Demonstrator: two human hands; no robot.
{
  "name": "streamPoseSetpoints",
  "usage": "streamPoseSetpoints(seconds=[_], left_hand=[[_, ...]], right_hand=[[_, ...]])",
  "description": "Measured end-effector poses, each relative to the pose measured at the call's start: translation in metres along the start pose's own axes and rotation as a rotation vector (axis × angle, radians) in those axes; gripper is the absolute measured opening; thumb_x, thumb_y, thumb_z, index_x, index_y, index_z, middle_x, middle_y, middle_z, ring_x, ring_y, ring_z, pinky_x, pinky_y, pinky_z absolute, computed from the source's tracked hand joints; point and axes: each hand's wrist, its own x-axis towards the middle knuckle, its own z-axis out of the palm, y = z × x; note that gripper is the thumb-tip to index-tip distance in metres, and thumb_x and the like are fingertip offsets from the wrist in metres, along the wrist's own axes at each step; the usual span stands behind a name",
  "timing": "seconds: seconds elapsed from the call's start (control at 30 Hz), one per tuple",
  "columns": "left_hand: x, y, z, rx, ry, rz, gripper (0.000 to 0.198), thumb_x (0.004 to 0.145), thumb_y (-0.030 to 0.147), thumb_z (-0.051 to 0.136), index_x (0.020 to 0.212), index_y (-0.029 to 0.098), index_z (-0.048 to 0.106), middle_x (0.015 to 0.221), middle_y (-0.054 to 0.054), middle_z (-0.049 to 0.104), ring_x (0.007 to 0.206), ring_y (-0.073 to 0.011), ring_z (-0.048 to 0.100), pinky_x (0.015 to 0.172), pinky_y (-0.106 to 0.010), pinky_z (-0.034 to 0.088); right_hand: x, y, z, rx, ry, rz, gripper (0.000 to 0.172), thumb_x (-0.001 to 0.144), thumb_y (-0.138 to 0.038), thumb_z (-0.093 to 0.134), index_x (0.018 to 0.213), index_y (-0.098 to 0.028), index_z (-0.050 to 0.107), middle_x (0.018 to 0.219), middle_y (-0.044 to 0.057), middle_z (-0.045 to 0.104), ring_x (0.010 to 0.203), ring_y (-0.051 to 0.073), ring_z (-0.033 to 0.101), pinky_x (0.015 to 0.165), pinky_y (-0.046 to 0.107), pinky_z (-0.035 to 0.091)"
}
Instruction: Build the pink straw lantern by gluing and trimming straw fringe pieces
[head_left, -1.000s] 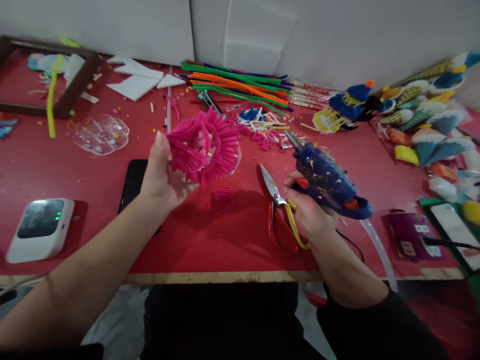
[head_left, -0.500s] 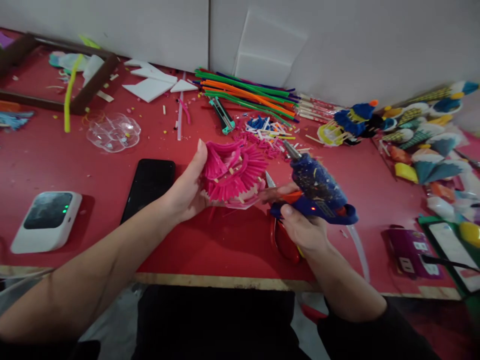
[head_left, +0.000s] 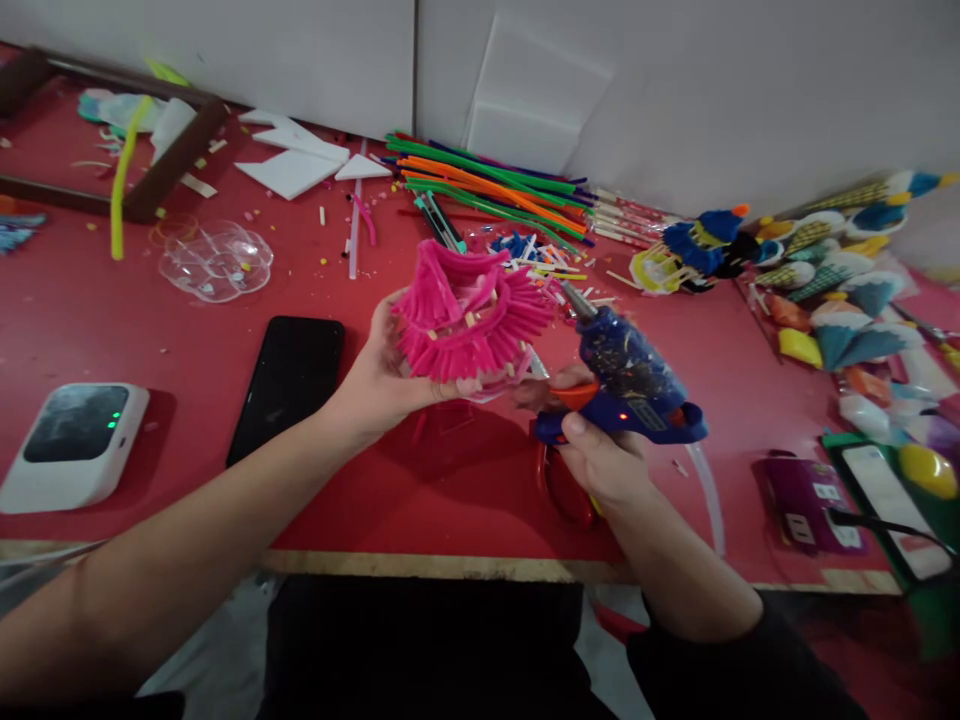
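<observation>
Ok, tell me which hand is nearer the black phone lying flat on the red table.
Left. The left hand, holding the pink fringed straw piece, is just right of the black phone; the right hand, gripping the blue glue gun, is farther right.

No text, brand or number can be read here. The glue gun (head_left: 630,385) in the right hand (head_left: 600,460) has a dark label on its side, too blurred to make out. The purple box (head_left: 814,490), on the table to the right of that hand, carries white stickers whose print is too small to read. The white device (head_left: 71,445), well left of the left hand (head_left: 379,385), shows two green lights on its dark panel.
</observation>
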Motion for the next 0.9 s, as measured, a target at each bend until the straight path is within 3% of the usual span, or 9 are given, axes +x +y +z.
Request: streamPoseSetpoints(seconds=[0.13, 0.33, 0.47, 0.57, 0.7, 0.8, 0.9], left_hand=[[0.001, -0.002, -0.003, -0.008, 0.007, 0.033, 0.091, 0.046, 0.039, 0.104, 0.123, 0.024, 0.059, 0.143, -0.012, 0.065, 0.137, -0.0355, 0.062, 0.109, -0.041, 0.059], [-0.006, 0.009, 0.008, -0.081, -0.071, -0.089, 0.087, 0.052, 0.036, 0.103, 0.126, 0.022, 0.06, 0.135, -0.014, 0.072, 0.131, -0.0394, 0.067, 0.106, -0.048, 0.062], [-0.007, 0.014, 0.016, -0.187, -0.145, -0.202, 0.075, 0.056, 0.037, 0.101, 0.121, 0.019, 0.068, 0.114, -0.012, 0.08, 0.122, -0.0375, 0.073, 0.107, -0.051, 0.061], [-0.007, 0.019, 0.02, -0.203, -0.11, -0.243, 0.057, 0.058, 0.036, 0.099, 0.105, 0.016, 0.074, 0.103, -0.011, 0.082, 0.115, -0.035, 0.076, 0.108, -0.05, 0.06], [-0.007, 0.02, 0.019, -0.125, -0.012, -0.215, 0.054, 0.056, 0.029, 0.1, 0.102, 0.016, 0.075, 0.101, -0.009, 0.082, 0.107, -0.0312, 0.079, 0.107, -0.047, 0.06], [-0.007, 0.017, 0.015, -0.041, 0.042, -0.143, 0.065, 0.047, 0.028, 0.102, 0.103, 0.018, 0.071, 0.107, -0.009, 0.081, 0.113, -0.033, 0.076, 0.106, -0.048, 0.061], [-0.007, 0.012, 0.009, 0.046, 0.067, -0.102, 0.071, 0.044, 0.03, 0.103, 0.104, 0.019, 0.066, 0.115, -0.011, 0.079, 0.116, -0.0345, 0.074, 0.103, -0.047, 0.062]], right_hand=[[-0.001, 0.003, -0.007, -0.087, -0.128, -0.066, 0.031, 0.094, -0.049, 0.068, 0.122, -0.036, 0.065, 0.113, 0.002, 0.081, 0.116, 0.028, 0.075, 0.113, 0.057, 0.056], [0.001, -0.001, -0.013, -0.221, -0.296, -0.182, 0.036, 0.097, -0.044, 0.065, 0.133, -0.046, 0.062, 0.123, -0.003, 0.079, 0.125, 0.023, 0.072, 0.115, 0.051, 0.054], [0.003, -0.008, -0.008, -0.249, -0.404, -0.146, 0.043, 0.096, -0.048, 0.067, 0.138, -0.042, 0.06, 0.128, 0.002, 0.078, 0.128, 0.024, 0.07, 0.11, 0.049, 0.057], [0.004, -0.012, -0.005, -0.238, -0.411, -0.11, 0.052, 0.094, -0.049, 0.07, 0.143, -0.038, 0.056, 0.123, 0.005, 0.08, 0.12, 0.025, 0.074, 0.106, 0.049, 0.059], [0.002, -0.015, -0.007, -0.306, -0.33, -0.254, 0.032, 0.096, -0.043, 0.068, 0.128, -0.041, 0.064, 0.117, 0.0, 0.08, 0.123, 0.025, 0.072, 0.11, 0.051, 0.055], [-0.005, -0.016, -0.012, -0.372, -0.073, -0.234, 0.021, 0.095, -0.033, 0.068, 0.116, -0.035, 0.066, 0.101, -0.001, 0.08, 0.099, 0.022, 0.077, 0.09, 0.042, 0.062], [-0.012, -0.015, -0.019, -0.602, 0.152, -0.129, 0.011, 0.091, -0.034, 0.07, 0.1, -0.028, 0.068, 0.09, 0.0, 0.075, 0.081, 0.019, 0.073, 0.076, 0.035, 0.06]])
